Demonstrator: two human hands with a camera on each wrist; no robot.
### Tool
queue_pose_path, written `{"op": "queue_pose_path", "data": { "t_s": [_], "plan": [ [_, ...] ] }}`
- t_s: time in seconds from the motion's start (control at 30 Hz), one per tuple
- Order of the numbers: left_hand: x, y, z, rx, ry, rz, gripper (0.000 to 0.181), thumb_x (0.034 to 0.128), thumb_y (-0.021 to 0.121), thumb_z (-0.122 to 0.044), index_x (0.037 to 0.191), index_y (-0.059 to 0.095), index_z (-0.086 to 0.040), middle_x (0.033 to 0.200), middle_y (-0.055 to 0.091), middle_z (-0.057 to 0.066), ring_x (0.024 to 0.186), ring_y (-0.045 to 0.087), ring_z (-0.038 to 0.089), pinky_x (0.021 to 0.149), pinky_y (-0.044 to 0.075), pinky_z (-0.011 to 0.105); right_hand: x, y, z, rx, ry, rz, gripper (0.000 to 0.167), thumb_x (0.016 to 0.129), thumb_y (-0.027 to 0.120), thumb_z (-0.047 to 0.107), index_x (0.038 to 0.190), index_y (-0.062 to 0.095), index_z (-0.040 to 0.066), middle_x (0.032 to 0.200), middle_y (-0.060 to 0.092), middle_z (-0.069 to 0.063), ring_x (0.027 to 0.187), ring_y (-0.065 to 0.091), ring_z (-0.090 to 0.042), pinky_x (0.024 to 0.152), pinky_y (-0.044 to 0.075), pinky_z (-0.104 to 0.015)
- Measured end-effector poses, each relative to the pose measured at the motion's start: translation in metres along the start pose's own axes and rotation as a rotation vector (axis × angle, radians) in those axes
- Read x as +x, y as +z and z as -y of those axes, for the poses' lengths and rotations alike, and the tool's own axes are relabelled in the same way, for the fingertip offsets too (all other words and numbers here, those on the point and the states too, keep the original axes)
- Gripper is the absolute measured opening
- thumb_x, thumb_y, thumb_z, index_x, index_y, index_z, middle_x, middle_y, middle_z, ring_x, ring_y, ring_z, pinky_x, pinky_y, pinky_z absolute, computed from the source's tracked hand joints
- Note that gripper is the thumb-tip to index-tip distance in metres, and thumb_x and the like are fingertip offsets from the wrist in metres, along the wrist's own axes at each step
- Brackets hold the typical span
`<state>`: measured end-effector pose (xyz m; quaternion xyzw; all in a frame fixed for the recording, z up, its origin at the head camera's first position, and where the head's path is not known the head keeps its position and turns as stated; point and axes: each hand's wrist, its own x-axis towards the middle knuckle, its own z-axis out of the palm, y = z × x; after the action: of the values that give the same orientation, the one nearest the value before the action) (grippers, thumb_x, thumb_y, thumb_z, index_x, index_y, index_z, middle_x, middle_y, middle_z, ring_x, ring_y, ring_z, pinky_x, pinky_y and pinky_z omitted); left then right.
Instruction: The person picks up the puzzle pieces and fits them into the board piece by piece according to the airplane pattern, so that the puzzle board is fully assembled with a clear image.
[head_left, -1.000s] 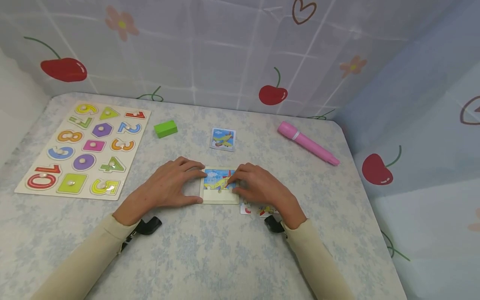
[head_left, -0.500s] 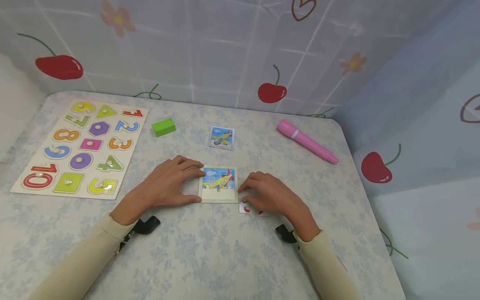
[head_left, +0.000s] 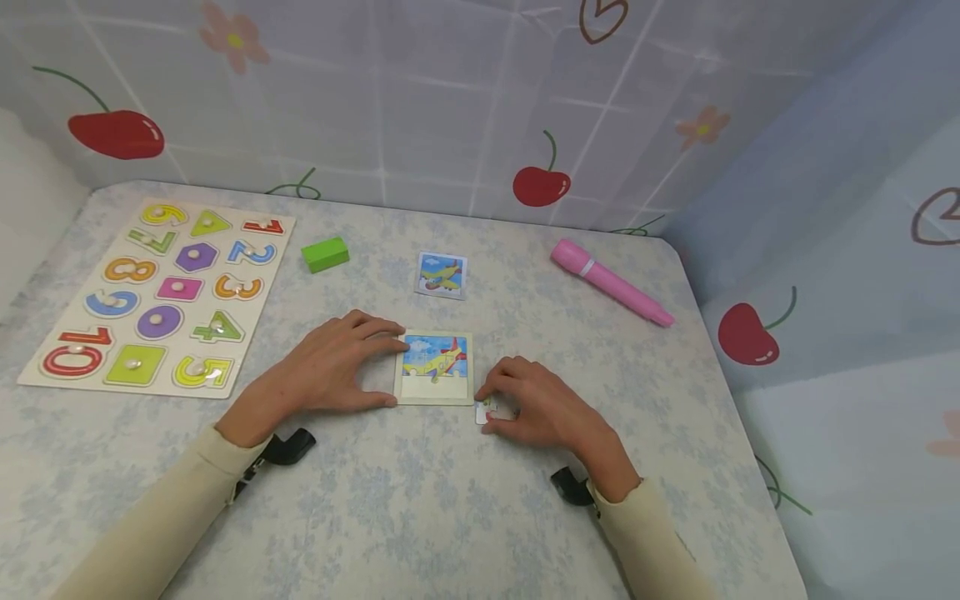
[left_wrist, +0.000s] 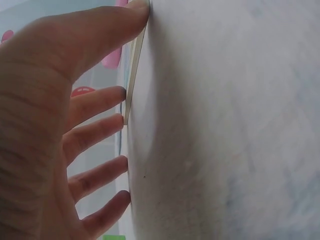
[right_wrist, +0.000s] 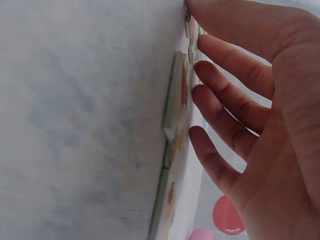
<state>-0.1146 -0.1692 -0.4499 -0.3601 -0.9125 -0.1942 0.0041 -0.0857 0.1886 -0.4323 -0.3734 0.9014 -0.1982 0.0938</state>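
A small wooden jigsaw board [head_left: 435, 401] lies mid-table, its upper part filled with airplane puzzle pieces [head_left: 442, 354] and its lower strip bare. My left hand [head_left: 330, 367] rests at the board's left side, thumb at the near corner and index fingertip over the far part of the rim. In the left wrist view its fingers [left_wrist: 97, 127] are spread and fairly straight. To the right of the board, my right hand [head_left: 540, 404] has thumb and index finger at opposite edges of a loose puzzle piece [head_left: 482, 413]. More loose pieces [right_wrist: 175, 95] lie beneath that palm, mostly hidden from above.
An airplane picture card [head_left: 441, 276] lies beyond the board. Farther left are a green block [head_left: 326, 255] and a number-and-shape peg board [head_left: 161, 296]. A pink flashlight-like stick [head_left: 611, 282] lies at the right. A cherry-print curtain [head_left: 442, 100] borders the table's back.
My right hand has left the pieces on the board and moved right and nearer, down to the loose pieces. My left hand has stayed at the board's left edge.
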Motion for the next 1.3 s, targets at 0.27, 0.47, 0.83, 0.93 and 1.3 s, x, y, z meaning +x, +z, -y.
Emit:
{"op": "queue_pose_path", "data": {
  "t_s": [0.27,0.47,0.83,0.93,1.3],
  "plan": [
    [-0.001,-0.001,0.000,-0.016,0.009,0.000,0.076,0.0806,0.091,-0.057,0.142,0.071,-0.018,0.153,0.059,0.002,0.133,0.053,0.030,0.097,0.051,0.054,0.000,0.003,-0.001,0.010,-0.013,-0.011,0.025,0.091,0.090,0.028,0.110,0.078,0.018,0.116,0.065,0.005,0.102,0.059,-0.012,0.091,0.053,-0.036],
    [-0.001,-0.001,-0.001,-0.018,0.008,0.001,0.076,0.0808,0.091,-0.056,0.142,0.071,-0.017,0.153,0.059,0.003,0.132,0.053,0.029,0.097,0.051,0.054,0.003,0.001,-0.001,-0.022,-0.024,-0.003,0.022,0.092,0.087,0.027,0.108,0.077,0.018,0.116,0.066,0.007,0.101,0.059,-0.012,0.093,0.052,-0.038],
    [0.000,-0.002,-0.001,-0.009,-0.001,0.007,0.075,0.0810,0.091,-0.056,0.142,0.072,-0.017,0.153,0.059,0.003,0.131,0.054,0.030,0.098,0.051,0.054,0.023,-0.007,0.009,-0.078,-0.110,-0.048,0.020,0.094,0.085,0.029,0.109,0.076,0.020,0.114,0.067,0.006,0.103,0.061,-0.012,0.095,0.052,-0.038],
    [0.000,-0.001,-0.001,-0.013,-0.003,0.010,0.075,0.0811,0.091,-0.056,0.142,0.071,-0.018,0.153,0.059,0.003,0.132,0.054,0.029,0.098,0.051,0.054,0.031,-0.006,0.014,-0.093,-0.132,-0.048,0.020,0.095,0.084,0.029,0.111,0.075,0.020,0.117,0.067,0.006,0.106,0.061,-0.013,0.096,0.052,-0.038],
    [0.001,-0.002,0.000,-0.013,0.003,0.003,0.075,0.0815,0.090,-0.059,0.142,0.072,-0.019,0.153,0.059,0.001,0.131,0.054,0.028,0.098,0.052,0.053,0.056,-0.002,0.026,-0.137,-0.099,-0.027,0.022,0.099,0.080,0.034,0.117,0.077,0.020,0.122,0.067,0.005,0.112,0.062,-0.016,0.099,0.051,-0.040]
  ]
}}
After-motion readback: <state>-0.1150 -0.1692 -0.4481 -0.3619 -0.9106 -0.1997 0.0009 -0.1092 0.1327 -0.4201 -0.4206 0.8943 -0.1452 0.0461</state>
